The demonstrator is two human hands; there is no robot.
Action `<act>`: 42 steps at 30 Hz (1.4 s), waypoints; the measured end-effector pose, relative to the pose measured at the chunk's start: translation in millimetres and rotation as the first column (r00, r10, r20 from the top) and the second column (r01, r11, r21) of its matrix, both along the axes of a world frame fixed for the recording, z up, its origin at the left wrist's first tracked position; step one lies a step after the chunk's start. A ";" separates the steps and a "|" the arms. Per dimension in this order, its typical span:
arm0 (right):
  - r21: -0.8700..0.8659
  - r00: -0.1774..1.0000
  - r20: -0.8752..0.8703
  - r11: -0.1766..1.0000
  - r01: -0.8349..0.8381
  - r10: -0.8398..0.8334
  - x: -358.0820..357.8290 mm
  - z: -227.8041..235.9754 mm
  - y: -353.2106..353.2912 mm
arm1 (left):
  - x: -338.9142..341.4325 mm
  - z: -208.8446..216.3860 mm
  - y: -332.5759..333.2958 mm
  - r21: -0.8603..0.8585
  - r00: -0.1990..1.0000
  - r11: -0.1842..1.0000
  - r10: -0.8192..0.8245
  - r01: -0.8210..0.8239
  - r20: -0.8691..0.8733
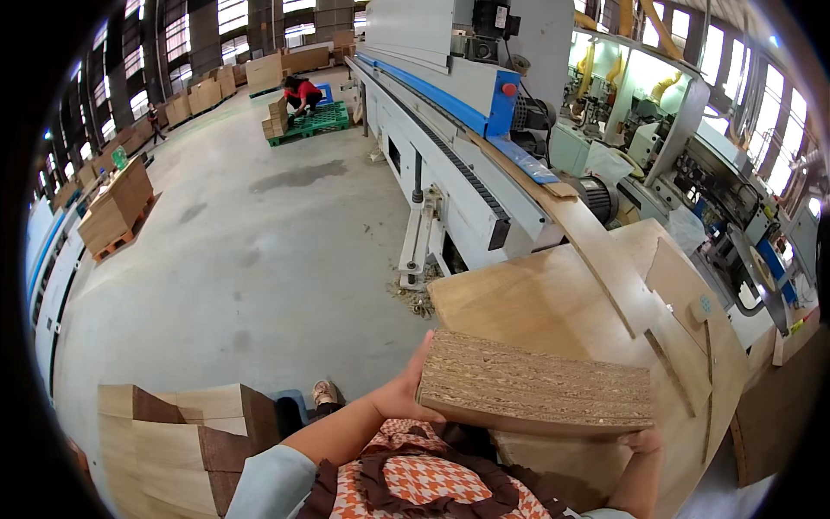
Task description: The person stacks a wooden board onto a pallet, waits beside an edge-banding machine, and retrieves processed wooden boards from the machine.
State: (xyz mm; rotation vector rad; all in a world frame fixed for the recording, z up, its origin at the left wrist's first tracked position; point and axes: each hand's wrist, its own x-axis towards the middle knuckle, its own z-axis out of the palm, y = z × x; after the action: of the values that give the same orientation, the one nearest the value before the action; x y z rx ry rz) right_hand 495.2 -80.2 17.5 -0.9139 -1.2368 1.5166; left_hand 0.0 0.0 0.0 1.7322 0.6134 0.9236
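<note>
A thick stack of particle boards (536, 381) is held in front of my body, above the near edge of a plywood-topped table. Its rough, layered edges face up. My left hand (405, 391) is closed on the stack's left end, thumb along the upper corner and fingers beneath. At the lower right corner, my right hand (641, 443) grips the other end; most of its fingers are hidden behind the stack.
The plywood table (510, 298) bears long board strips (596, 268) on its right. A long white and blue machine (450, 164) runs away beyond it. Board stacks (169, 450) stand at my lower left. Farther off, a person (301, 93) crouches by a green pallet (316, 121).
</note>
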 end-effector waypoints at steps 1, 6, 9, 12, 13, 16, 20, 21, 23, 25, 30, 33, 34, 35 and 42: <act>0.024 0.995 0.063 0.997 0.070 -0.072 5.9 -15.5 -2.2 | -3.0 -0.1 0.2 0.052 0.998 0.998 0.030 -0.027 -0.056; 0.273 0.831 0.494 0.953 0.131 -0.255 67.3 -65.1 -13.2 | 6.8 -8.0 -0.2 -0.079 0.998 0.997 -0.008 0.003 -0.063; 0.051 0.330 0.925 0.921 0.387 -0.189 113.6 -112.8 -24.7 | 19.4 -7.0 -1.1 0.248 0.978 0.959 0.172 -0.138 -0.122; 0.240 0.046 0.964 0.934 0.266 -0.261 106.6 -109.4 -23.0 | 19.5 10.8 -7.9 0.267 0.981 0.955 0.164 -0.130 -0.108; 0.248 0.021 0.964 0.929 0.276 -0.264 98.0 -104.3 -19.5 | 19.1 9.7 -6.4 0.276 0.976 0.949 0.189 -0.153 -0.109; 0.283 0.001 0.955 0.907 0.313 -0.298 72.5 -79.6 -12.5 | 17.9 -4.2 -5.0 0.254 0.984 0.958 0.159 -0.135 -0.076; 0.344 0.082 0.916 0.874 0.343 -0.392 34.3 -43.2 -7.2 | 15.8 -19.8 -4.5 0.270 0.982 0.952 0.174 -0.148 -0.074; 0.353 0.111 0.904 0.867 0.350 -0.413 22.8 -33.6 -8.3 | 12.4 -20.4 -3.9 0.279 0.983 0.950 0.170 -0.142 -0.077; 0.373 0.189 0.864 0.846 0.382 -0.466 1.2 -15.0 -14.8 | 10.8 -20.3 -2.8 0.213 0.988 0.966 0.154 -0.145 -0.023; 0.378 0.304 0.813 0.846 0.375 -0.498 -28.9 8.0 -9.3 | -2.7 -16.8 -12.2 0.140 0.982 0.972 0.186 -0.187 0.027; 0.333 0.633 0.618 0.885 0.326 -0.466 -106.7 53.7 -5.7 | -51.9 -7.7 -62.3 -0.499 0.902 0.859 0.301 -0.115 0.310; 0.262 0.816 0.478 0.939 0.222 -0.326 -156.8 70.6 7.0 | -97.0 -13.9 -96.7 -0.554 0.844 0.831 0.332 -0.051 0.420; 0.231 0.864 0.428 0.956 0.179 -0.265 -171.8 77.5 11.4 | -110.8 -14.2 -111.6 -0.553 0.838 0.831 0.341 -0.056 0.427; 0.200 0.905 0.380 0.972 0.122 -0.191 -188.3 80.8 17.0 | -123.8 -13.6 -127.1 -0.578 0.796 0.814 0.390 -0.062 0.464; -0.253 0.907 0.120 0.896 -0.366 0.404 -342.6 89.8 67.0 | -207.0 -57.2 -209.4 -0.700 0.507 0.683 0.688 -0.211 0.519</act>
State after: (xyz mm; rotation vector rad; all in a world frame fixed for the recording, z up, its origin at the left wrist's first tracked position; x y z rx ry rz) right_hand 152.6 -13.1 107.3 -1.0015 -1.4547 1.9594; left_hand -207.0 -209.4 -57.2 0.4859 0.6976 1.5596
